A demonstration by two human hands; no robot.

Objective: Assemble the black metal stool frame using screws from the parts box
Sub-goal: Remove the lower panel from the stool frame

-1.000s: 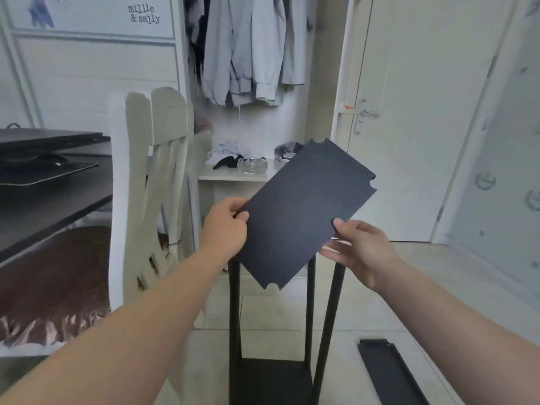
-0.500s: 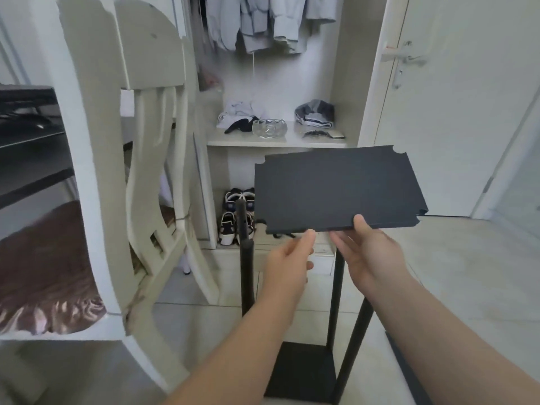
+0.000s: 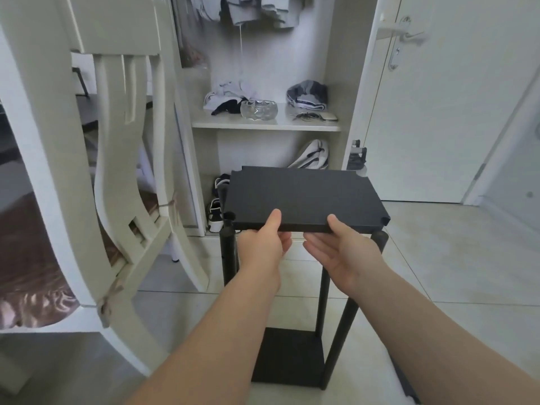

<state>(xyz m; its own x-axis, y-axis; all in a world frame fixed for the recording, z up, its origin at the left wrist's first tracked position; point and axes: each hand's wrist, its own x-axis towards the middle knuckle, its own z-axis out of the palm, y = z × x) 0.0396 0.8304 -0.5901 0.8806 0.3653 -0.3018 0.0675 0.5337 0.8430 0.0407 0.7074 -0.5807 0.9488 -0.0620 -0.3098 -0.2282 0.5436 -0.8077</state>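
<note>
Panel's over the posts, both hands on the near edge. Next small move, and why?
Probably ease the black panel straight down, kept level, so its notched corners seat. The left hand and right hand pinch its near edge, and the front-left post and front-right post stand just under the two near notches. Whether the far corners line up can't be seen.
</note>
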